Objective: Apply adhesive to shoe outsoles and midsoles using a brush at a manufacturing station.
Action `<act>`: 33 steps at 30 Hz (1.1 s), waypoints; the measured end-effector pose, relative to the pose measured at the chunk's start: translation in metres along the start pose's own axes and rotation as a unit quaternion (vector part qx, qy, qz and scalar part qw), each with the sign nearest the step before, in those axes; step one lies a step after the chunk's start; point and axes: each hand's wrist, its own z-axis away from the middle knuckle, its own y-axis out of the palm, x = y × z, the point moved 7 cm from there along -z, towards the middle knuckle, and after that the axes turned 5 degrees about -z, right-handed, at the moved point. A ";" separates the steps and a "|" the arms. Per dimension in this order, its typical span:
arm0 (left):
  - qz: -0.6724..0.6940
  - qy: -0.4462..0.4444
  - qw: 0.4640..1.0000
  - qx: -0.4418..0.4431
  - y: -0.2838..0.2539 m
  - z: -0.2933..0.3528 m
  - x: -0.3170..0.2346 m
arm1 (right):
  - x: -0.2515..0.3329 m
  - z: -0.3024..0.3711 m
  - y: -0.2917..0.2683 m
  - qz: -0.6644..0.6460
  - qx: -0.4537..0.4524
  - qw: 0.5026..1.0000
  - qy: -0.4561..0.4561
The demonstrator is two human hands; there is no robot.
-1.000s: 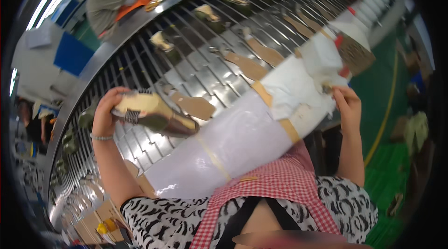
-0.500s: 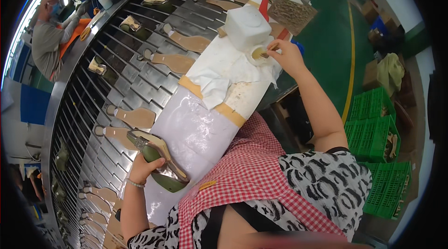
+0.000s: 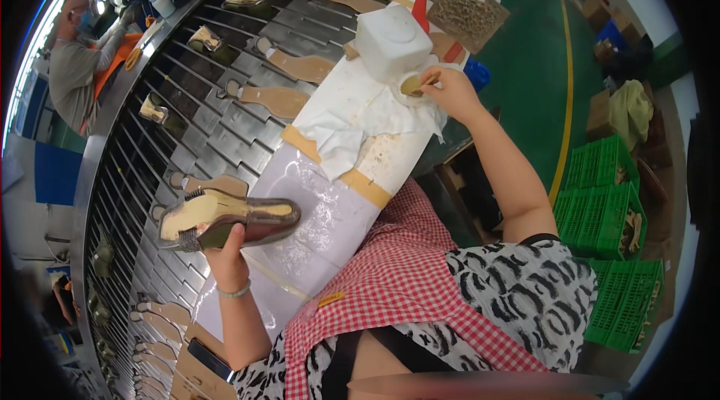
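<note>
A narrow, stained white table (image 3: pixel 384 155) runs diagonally beside a metal slatted conveyor (image 3: pixel 196 124). A glossy pale plastic sheet (image 3: pixel 319 193) covers its near part, edged with tan tape (image 3: pixel 365 187). Beyond the tape are crumpled white cloth (image 3: pixel 339 143), a squarish white container (image 3: pixel 391 43) and a small cup (image 3: pixel 411 86). Brown sole-shaped pieces (image 3: pixel 271 100) and dark green shoes (image 3: pixel 252 6) sit in rows along the conveyor.

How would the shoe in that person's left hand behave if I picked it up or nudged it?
The unfinished shoe would probably feel stiff: it shows no sagging in the left hand. Its glossy sides may be slippery. Set down pale underside up, it could rock, since those sides look rounded.
</note>
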 end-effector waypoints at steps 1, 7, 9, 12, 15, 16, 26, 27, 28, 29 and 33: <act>-0.046 0.059 0.997 -0.014 0.006 0.000 -0.003 | -0.007 0.000 0.000 0.000 0.001 1.000 0.001; -0.249 0.169 0.950 -0.082 0.014 0.015 0.036 | -0.034 0.016 -0.010 -0.378 -0.047 0.921 0.084; -0.219 0.182 0.958 -0.025 0.025 0.016 0.030 | -0.046 0.026 0.006 -0.530 -0.038 0.815 0.232; -0.290 0.262 0.919 0.054 0.053 0.021 -0.009 | -0.062 0.035 0.015 -0.599 -0.054 0.750 0.276; -0.159 0.220 0.955 0.117 0.067 0.026 -0.019 | -0.075 0.040 0.024 -0.587 -0.103 0.721 0.353; -0.160 0.219 0.955 0.118 0.068 0.029 -0.024 | -0.077 0.039 0.026 -0.587 -0.105 0.720 0.354; -0.306 0.212 0.928 0.012 0.069 0.057 -0.023 | -0.085 0.046 0.011 -0.718 -0.100 0.594 0.348; -0.317 0.222 0.922 0.002 0.069 0.060 -0.025 | -0.077 0.049 0.002 -0.702 -0.101 0.618 0.340; -0.323 0.236 0.917 -0.005 0.072 0.059 -0.024 | -0.069 0.048 -0.009 -0.684 -0.106 0.643 0.327; -0.327 0.245 0.913 -0.008 0.069 0.061 -0.021 | -0.065 0.048 -0.008 -0.661 -0.112 0.663 0.334; -0.303 0.211 0.930 0.002 0.071 0.060 -0.008 | -0.051 0.043 -0.004 -0.577 -0.114 0.748 0.306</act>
